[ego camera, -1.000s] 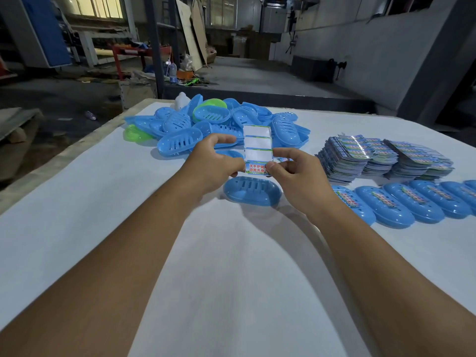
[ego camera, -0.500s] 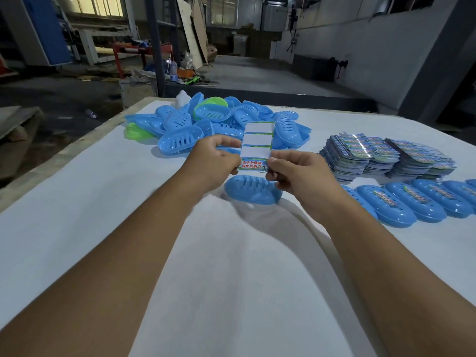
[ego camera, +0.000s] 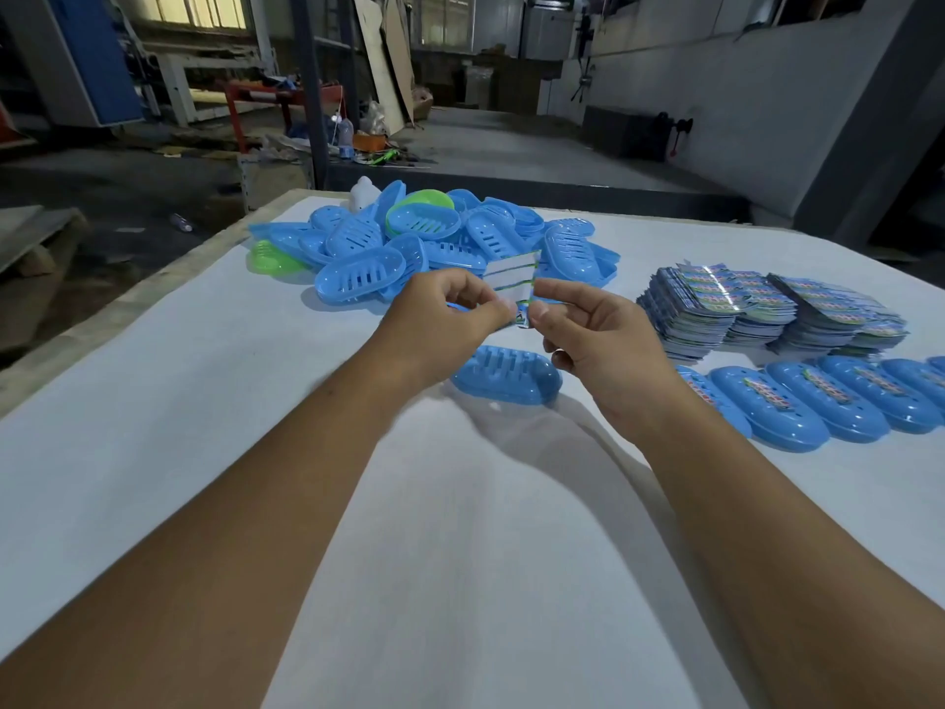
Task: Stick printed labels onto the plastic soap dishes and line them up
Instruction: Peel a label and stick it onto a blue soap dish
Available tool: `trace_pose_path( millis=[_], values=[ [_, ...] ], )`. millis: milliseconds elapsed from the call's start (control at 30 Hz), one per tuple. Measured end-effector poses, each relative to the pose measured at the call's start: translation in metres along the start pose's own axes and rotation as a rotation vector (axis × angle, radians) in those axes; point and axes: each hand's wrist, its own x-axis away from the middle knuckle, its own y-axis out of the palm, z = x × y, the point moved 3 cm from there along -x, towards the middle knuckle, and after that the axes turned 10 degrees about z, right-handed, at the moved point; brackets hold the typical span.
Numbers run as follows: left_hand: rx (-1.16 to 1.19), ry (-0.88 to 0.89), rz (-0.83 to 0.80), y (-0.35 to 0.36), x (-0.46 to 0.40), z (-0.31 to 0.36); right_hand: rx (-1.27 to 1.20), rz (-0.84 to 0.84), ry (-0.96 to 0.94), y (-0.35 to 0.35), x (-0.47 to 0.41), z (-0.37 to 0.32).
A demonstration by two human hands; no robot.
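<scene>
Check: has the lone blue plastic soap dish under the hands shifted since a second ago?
No. The lone blue plastic soap dish lies in the same spot, left of the row of labelled blue dishes and nearer than the pile of dishes.

Dim hall; daylight comes from the bright back-left windows [ego camera: 199,10]. The white cloth-covered table [ego camera: 153,427] is evenly lit, with soft arm shadows. Glare streaks the glossy stacked printed label sheets [ego camera: 716,299]. Edges bow; fingertips blur slightly.

on the table [ego camera: 153,401], the dish pile [ego camera: 434,243] lies far left, label stacks [ego camera: 767,309] far right, a dish row [ego camera: 828,401] before them.
</scene>
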Motion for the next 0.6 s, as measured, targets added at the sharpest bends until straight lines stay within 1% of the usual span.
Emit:
trace_pose_path(
  millis=[133,233,300,600],
  values=[
    [-0.108,0.067,0.058,-0.0033,0.0010,0.0016,0.005,0.015,-0.017,0.0003,-0.0003,0.0002],
    [-0.028,0.065,-0.046,-0.0007,0.0042,0.0061,-0.031,0.022,-0.042,0.0011,0.0006,-0.0009],
    [-0.002,0.051,-0.083,0.0006,0.0066,0.0081,-0.020,0.035,-0.061,0.0007,0.0009,-0.0013],
    [-0.004,-0.013,-0.067,0.0017,0.0072,0.0062,0.044,0.043,-0.106,0.0015,0.0004,0.0008]
  ],
)
